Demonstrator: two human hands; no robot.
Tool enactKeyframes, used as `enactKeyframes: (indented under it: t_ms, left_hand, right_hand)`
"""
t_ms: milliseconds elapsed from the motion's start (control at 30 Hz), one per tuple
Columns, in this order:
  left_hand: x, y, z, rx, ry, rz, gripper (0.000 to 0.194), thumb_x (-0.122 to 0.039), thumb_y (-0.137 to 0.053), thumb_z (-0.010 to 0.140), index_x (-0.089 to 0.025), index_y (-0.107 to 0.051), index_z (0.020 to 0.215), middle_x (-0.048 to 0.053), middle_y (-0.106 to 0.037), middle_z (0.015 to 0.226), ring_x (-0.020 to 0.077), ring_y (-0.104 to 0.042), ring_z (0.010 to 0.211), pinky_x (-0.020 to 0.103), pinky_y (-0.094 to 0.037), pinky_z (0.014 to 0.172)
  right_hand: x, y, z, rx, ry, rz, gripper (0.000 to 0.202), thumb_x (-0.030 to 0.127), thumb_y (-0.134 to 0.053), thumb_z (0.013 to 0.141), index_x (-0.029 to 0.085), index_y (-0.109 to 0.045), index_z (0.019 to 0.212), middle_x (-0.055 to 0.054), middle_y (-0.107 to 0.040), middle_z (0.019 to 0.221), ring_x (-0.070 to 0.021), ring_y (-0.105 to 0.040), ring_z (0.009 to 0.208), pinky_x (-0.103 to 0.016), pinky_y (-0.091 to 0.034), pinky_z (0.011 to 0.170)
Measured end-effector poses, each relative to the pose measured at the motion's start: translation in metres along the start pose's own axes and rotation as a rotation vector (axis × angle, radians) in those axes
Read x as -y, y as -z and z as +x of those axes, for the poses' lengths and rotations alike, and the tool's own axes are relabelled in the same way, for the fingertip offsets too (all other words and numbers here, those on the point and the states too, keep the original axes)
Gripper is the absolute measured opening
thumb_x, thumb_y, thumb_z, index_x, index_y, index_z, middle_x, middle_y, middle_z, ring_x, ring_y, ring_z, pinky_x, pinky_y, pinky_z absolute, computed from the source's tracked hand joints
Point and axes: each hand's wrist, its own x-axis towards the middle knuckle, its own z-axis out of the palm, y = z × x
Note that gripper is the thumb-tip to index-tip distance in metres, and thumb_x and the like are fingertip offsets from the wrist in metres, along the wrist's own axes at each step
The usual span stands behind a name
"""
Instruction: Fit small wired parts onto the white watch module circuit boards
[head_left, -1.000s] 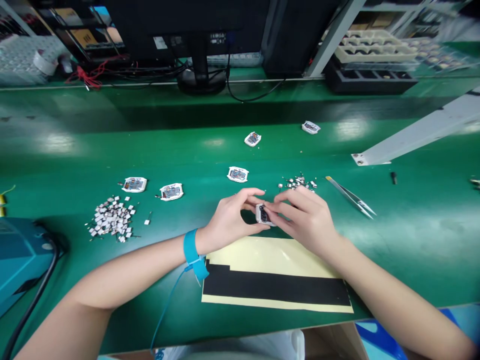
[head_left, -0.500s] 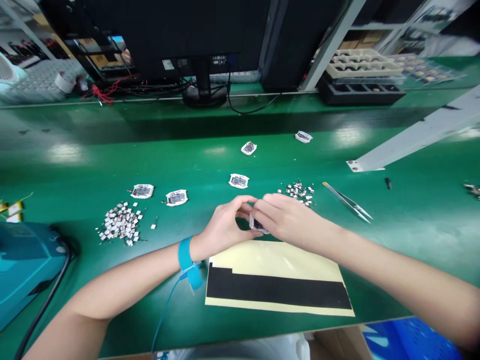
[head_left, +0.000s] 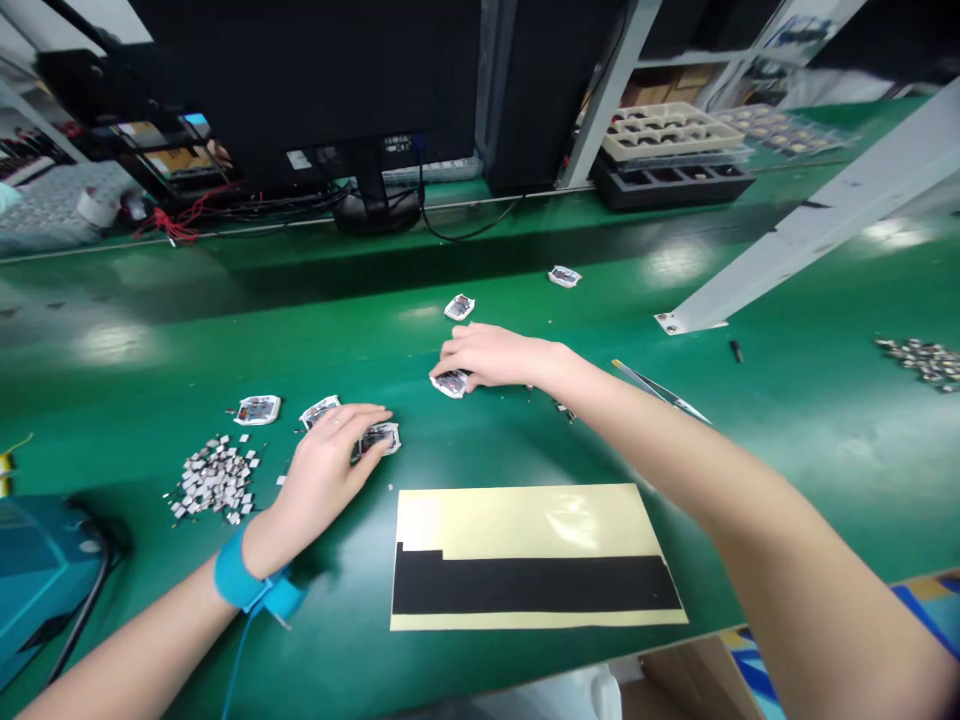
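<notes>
The left hand (head_left: 322, 465) held the near case (head_left: 393, 437) between thumb and fingers; the right hand (head_left: 491, 355) gripped the far case (head_left: 450, 385) edgewise at the bench (head_left: 487, 450), presumably sparing its interior.

- White casings (head_left: 257, 411): six (three left, one mid-scene, two far).
- Heaps of small parts (head_left: 215, 480): one left, one right; pieces too many to count.
- Tweezers (head_left: 652, 387): one pair, right.
- Yellow sheet (head_left: 517, 520): one, near.
</notes>
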Motion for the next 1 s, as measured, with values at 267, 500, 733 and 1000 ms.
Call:
enactKeyframes:
  t_ms: [267, 500, 733, 1000]
  left_hand:
    - [-0.057, -0.054, 0.108, 0.096, -0.47, -0.222, 0.03, -0.002, -0.04, 0.08, -0.016, -0.061, 0.096, 0.004, -0.064, 0.1, 0.0125, -0.058, 0.094, 0.023, -0.046, 0.084]
    - [-0.073, -0.09, 0.145, 0.259, -0.668, -0.195, 0.018, -0.006, -0.05, 0.078, -0.015, -0.066, 0.079, 0.005, -0.067, 0.089, 0.0164, -0.061, 0.087, 0.026, -0.046, 0.08]
    - [-0.059, -0.058, 0.121, 0.085, -0.39, -0.172, 0.019, -0.011, -0.048, 0.081, -0.012, -0.062, 0.094, 0.008, -0.066, 0.092, 0.018, -0.061, 0.084, 0.029, -0.048, 0.074]
    - [-0.062, -0.05, 0.048, 0.031, -0.439, -0.199, 0.016, -0.014, -0.046, 0.083, -0.012, -0.06, 0.09, 0.005, -0.066, 0.085, 0.0139, -0.061, 0.077, 0.024, -0.05, 0.071]
  right_hand:
    - [0.055, -0.02, -0.086, -0.117, -0.258, -0.049, 0.042, 0.037, -0.066, 0.069, 0.012, -0.058, 0.103, -0.009, -0.057, 0.088, -0.0206, -0.051, 0.085, -0.03, -0.042, 0.074]
    - [0.076, -0.039, -0.106, -0.248, -0.462, -0.139, 0.049, 0.057, -0.056, 0.069, 0.008, -0.06, 0.073, -0.008, -0.055, 0.068, -0.0215, -0.052, 0.07, -0.032, -0.041, 0.061]
    - [0.068, -0.036, -0.109, -0.326, -0.388, 0.03, 0.019, 0.033, -0.05, 0.083, 0.018, -0.062, 0.087, -0.003, -0.056, 0.078, -0.014, -0.051, 0.071, -0.025, -0.037, 0.062]
    - [0.062, -0.041, -0.094, -0.247, -0.207, 0.119, 0.015, 0.011, -0.046, 0.083, 0.013, -0.06, 0.078, -0.004, -0.055, 0.075, -0.0132, -0.049, 0.069, -0.025, -0.039, 0.065]
